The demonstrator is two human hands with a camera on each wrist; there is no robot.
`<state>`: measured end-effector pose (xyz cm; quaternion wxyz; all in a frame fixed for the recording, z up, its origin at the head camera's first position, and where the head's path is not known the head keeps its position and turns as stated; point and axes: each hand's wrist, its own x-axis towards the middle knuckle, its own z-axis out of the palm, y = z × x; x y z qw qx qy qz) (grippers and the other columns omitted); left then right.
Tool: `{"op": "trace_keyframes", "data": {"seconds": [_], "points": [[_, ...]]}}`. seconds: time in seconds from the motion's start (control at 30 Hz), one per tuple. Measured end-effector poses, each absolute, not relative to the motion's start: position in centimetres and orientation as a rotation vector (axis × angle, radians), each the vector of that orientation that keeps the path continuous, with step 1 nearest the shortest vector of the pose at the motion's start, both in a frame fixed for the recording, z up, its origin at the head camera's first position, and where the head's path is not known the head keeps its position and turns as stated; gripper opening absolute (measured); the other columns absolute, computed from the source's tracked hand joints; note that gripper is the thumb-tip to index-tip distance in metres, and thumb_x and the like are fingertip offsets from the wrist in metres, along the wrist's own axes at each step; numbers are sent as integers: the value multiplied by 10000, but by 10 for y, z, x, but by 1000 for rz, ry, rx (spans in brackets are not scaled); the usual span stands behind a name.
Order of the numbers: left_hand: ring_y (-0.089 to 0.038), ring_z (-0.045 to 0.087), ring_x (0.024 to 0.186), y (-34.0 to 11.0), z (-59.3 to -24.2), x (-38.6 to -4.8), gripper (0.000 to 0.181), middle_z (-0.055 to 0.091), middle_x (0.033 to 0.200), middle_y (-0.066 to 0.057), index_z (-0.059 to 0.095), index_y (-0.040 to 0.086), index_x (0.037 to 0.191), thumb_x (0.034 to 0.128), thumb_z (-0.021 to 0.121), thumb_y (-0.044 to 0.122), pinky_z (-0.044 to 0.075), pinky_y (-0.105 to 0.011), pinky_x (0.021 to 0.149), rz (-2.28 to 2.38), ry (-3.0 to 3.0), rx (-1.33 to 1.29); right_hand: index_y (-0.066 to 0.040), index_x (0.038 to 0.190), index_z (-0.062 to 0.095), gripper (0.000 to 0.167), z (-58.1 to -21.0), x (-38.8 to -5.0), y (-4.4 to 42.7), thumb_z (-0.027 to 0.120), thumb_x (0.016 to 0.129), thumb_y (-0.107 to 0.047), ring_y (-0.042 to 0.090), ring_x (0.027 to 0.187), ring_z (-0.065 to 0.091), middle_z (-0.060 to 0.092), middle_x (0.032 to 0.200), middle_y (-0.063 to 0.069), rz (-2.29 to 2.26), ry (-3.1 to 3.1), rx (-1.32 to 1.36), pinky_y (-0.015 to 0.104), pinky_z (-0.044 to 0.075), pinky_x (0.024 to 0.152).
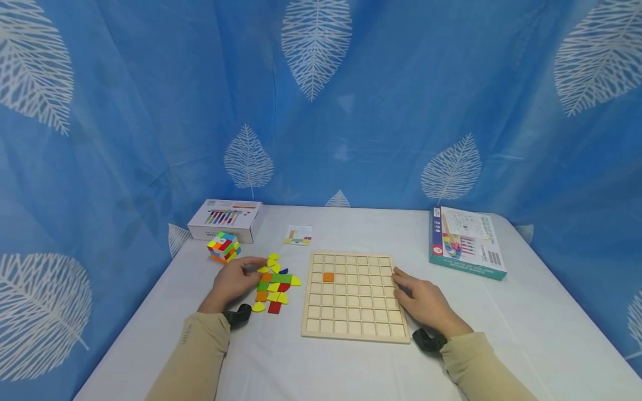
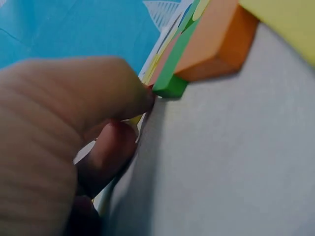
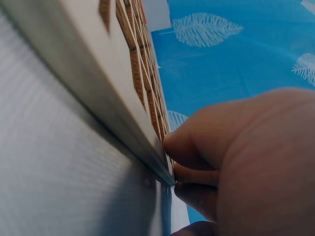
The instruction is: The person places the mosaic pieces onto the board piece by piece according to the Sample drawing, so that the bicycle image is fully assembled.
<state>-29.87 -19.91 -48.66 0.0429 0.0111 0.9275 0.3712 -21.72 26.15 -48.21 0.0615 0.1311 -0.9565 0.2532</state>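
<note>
A square wooden grid board [image 1: 356,338] lies flat in the middle of the table, with one orange square tile [image 1: 328,277] in a cell near its upper left. To its left is a loose cluster of tiles: green [image 1: 277,278], yellow [image 1: 296,281], red [image 1: 274,307], orange and blue pieces. My left hand [image 1: 237,281] is at the left side of this cluster, fingers gently bent; its thumb [image 2: 118,88] is by the end of a green tile. Whether it touches the tile is unclear. My right hand [image 1: 425,301] rests against the board's right edge, thumb and fingers touching the rim.
A puzzle cube [image 1: 224,247] and a white box [image 1: 225,220] stand behind my left hand. A small printed card [image 1: 298,235] lies beyond the board. At the back right is a flat teal box [image 1: 466,242] with a paper sheet on it. A blue leaf-patterned curtain [image 1: 341,139] surrounds the table.
</note>
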Motion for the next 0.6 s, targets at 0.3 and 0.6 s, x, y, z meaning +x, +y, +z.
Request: {"op": "trace_keyframes", "data": {"seconds": [0.3,0.6], "points": [[-279,595,1099,-193,-487,-297,379,671,1243,-58,729,174,1232,919,773,384,506,-488,973,1077,2963,1,1,1427,586,461,-482,-217,261,615,1014,-202,405,1374,521,506,1546,125,768,-2895,398,583,437,1086],[-296,561,1108,-191,-483,-298,428,632,1215,-61,680,195,1330,908,689,267,480,-538,1011,939,2958,3,0,1427,587,463,-483,-217,261,617,1013,-208,398,1380,516,503,1548,122,773,-2893,397,579,435,1091]]}}
